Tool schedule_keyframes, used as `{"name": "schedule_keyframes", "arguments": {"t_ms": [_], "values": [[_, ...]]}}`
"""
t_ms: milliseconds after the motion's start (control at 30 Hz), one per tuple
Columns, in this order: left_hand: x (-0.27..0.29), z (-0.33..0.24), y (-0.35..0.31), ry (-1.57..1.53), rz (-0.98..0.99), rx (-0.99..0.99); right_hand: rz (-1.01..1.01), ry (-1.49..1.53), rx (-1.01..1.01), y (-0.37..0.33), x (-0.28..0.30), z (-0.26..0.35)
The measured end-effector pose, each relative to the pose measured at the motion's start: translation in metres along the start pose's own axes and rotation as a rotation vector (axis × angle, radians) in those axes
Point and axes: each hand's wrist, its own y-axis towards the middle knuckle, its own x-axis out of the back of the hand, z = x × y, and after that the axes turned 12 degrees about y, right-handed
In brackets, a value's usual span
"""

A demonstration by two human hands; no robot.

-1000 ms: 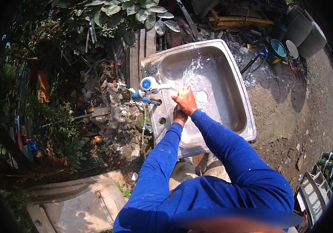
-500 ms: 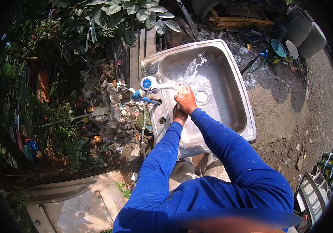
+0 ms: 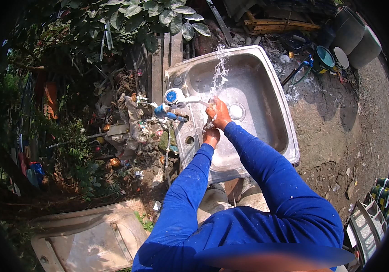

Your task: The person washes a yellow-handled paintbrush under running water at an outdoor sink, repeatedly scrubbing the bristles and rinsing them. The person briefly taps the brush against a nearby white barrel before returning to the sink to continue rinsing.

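My right hand (image 3: 221, 114) is at the end of the white faucet spout (image 3: 194, 99), over the left part of a metal sink (image 3: 265, 118). Its fingers look curled and wet; what they close on, if anything, is hidden. Just below it is my left hand (image 3: 211, 136), its fingers largely covered by splashing water and the right hand. Water (image 3: 220, 72) sprays up from the hands toward the sink's far rim. The faucet has a round blue-and-white top (image 3: 172, 96). Blue sleeves cover both arms.
A blue pipe (image 3: 174, 116) and a hole (image 3: 189, 141) are in the sink's left ledge. Rubble and litter (image 3: 131, 122) lie to the left. A dirty beige panel (image 3: 90, 240) lies at lower left. Buckets (image 3: 324, 58) stand at far right.
The water spray now shoots higher, past the sink's far rim, and has shifted a little left. The hands have moved slightly apart, with more water between them.
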Motion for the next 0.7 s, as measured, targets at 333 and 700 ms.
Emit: {"name": "schedule_keyframes", "arguments": {"t_ms": [333,700], "values": [[-0.054,0.078,0.052,-0.026,-0.163,-0.516,-0.096,0.03,0.049,0.011,-0.006,-0.014],[0.012,0.002,-0.016,-0.563,0.282,-0.014,-0.123,0.27,-0.195,-0.008,-0.007,-0.048]]}}
